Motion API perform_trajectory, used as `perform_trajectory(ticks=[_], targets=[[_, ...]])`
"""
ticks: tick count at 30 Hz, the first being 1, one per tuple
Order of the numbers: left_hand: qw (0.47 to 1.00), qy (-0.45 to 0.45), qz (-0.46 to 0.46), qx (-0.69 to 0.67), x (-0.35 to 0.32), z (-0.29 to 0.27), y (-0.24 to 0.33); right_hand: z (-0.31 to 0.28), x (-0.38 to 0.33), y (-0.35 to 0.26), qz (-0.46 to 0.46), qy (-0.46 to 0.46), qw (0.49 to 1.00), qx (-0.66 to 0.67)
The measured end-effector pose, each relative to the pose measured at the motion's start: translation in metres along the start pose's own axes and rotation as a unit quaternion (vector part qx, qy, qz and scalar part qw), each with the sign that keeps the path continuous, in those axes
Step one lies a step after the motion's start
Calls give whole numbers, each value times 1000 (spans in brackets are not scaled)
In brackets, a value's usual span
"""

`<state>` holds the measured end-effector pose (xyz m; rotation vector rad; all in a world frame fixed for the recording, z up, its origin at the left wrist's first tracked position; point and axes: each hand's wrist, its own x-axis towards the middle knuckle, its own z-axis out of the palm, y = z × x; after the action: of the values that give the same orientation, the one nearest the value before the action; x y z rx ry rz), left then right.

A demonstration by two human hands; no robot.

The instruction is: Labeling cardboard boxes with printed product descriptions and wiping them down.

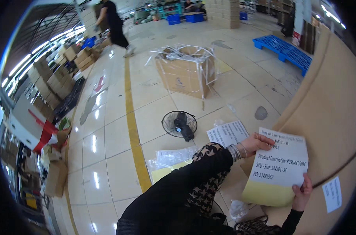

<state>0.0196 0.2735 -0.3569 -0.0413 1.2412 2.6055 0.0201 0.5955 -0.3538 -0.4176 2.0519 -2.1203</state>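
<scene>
Right hand (302, 192): palm hidden behind label sheet (280, 164). Large carton (331, 117) cut off at right frame edge. Upper-left shelves blurred.

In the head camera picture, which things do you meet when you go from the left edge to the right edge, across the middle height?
Stacked cartons → yellow floor line → small black fan → left hand → white label sheet → large brown carton wall.

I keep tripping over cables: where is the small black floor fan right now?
The small black floor fan lies on the tiled floor at the head view's centre, between the strapped cardboard box and the printed sheets.
</scene>
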Motion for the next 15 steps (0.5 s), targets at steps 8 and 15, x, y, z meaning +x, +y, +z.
perform_trajectory(ticks=[8, 15], targets=[[981, -50, -77, 168, 2, 1, -3, 7, -6, -10, -74, 6, 994, -74], [989, 27, -78, 127, 10, 0, -16, -3, -16, -5, -55, -6, 986, -159]])
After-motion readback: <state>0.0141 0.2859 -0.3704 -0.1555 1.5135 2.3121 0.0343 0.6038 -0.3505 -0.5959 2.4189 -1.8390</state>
